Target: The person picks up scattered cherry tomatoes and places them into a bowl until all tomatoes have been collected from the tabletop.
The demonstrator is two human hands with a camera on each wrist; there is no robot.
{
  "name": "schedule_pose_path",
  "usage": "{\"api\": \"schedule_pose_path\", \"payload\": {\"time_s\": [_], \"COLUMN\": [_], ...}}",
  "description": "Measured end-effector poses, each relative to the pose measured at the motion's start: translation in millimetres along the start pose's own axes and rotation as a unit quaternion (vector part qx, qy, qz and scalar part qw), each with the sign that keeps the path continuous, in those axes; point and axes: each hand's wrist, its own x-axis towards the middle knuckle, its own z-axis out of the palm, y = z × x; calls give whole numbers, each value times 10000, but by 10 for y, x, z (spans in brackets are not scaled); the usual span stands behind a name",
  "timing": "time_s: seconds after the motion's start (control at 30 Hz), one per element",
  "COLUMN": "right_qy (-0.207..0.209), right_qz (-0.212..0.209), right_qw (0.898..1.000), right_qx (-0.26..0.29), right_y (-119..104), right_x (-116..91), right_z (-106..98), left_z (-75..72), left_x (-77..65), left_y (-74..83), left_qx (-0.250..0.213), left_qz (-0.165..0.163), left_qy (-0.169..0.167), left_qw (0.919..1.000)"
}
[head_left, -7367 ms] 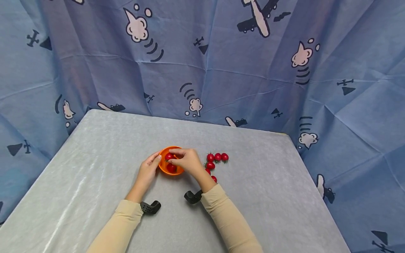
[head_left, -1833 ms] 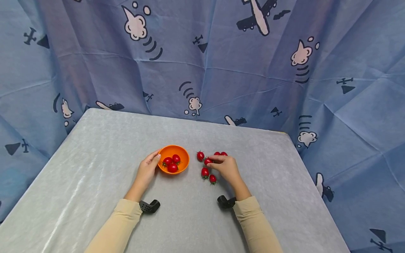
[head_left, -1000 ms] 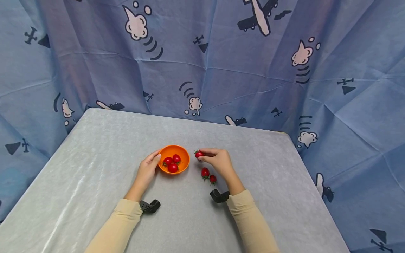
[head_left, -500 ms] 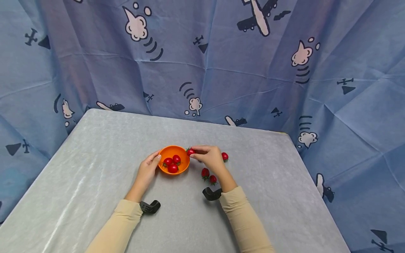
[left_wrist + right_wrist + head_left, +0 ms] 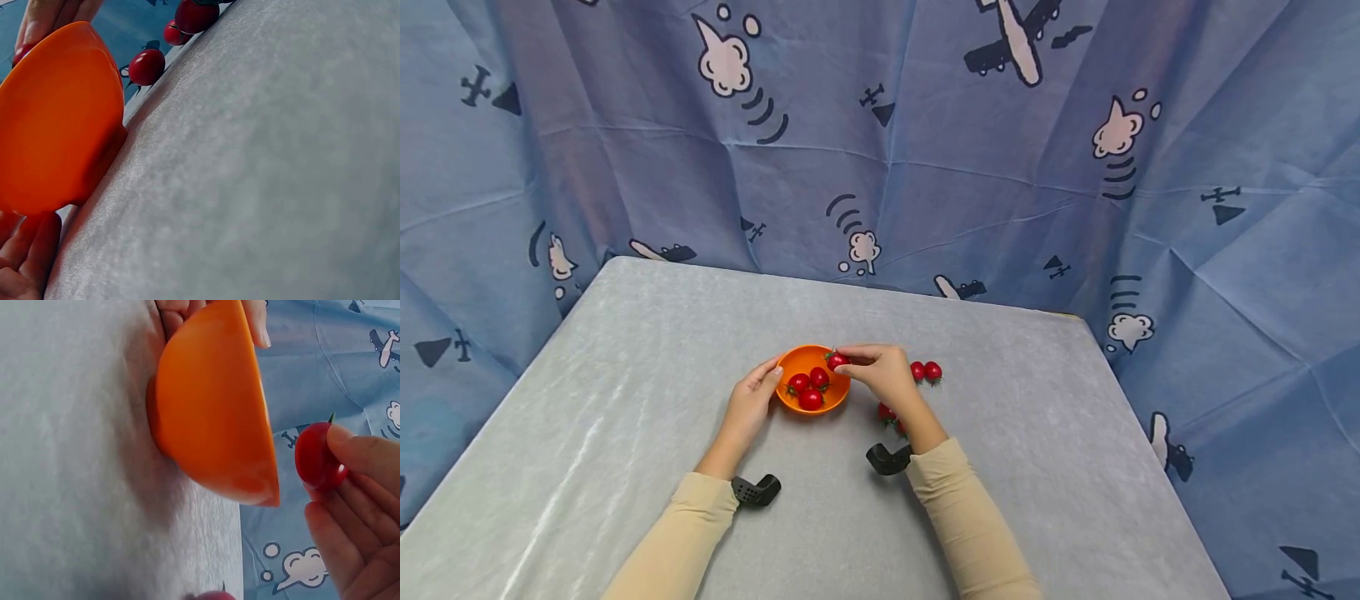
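My left hand (image 5: 751, 400) grips the near-left side of a small orange bowl (image 5: 835, 393), its thumb over the rim. Three red cherry tomatoes (image 5: 810, 399) with green stems lie together inside the bowl. Over the bowl's right rim, my right hand (image 5: 883, 375) pinches another cherry tomato (image 5: 837, 361) between thumb and fingers. The right wrist view shows that held tomato (image 5: 315, 456) above the opening, apart from the bowl wall (image 5: 206, 406). In the left wrist view the bowl (image 5: 56, 125) covers most of the right hand.
Two cherry tomatoes (image 5: 933, 371) sit side by side right of the right hand. Two more (image 5: 887, 412) lie nearer, partly hidden by the right wrist. A pale grey cloth covers the table (image 5: 1037, 433); a blue patterned curtain (image 5: 820, 100) hangs behind it.
A third tomato has been left in the bowl. My right hand then picked up another from the table and carried it left over the rim. The left hand has stayed on the bowl.
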Motion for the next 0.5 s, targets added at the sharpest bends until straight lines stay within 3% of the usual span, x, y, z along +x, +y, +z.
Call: {"api": "schedule_pose_path", "payload": {"time_s": [0.5], "right_qy": [-118], "right_qz": [-61], "right_qw": [9998], "right_qx": [-161], "right_y": [-70], "right_x": [45], "right_z": [151], "left_z": [-1], "left_x": [3], "left_y": [-2], "left_qx": [-23], "left_qz": [-9], "left_qy": [11], "left_qw": [10000]}}
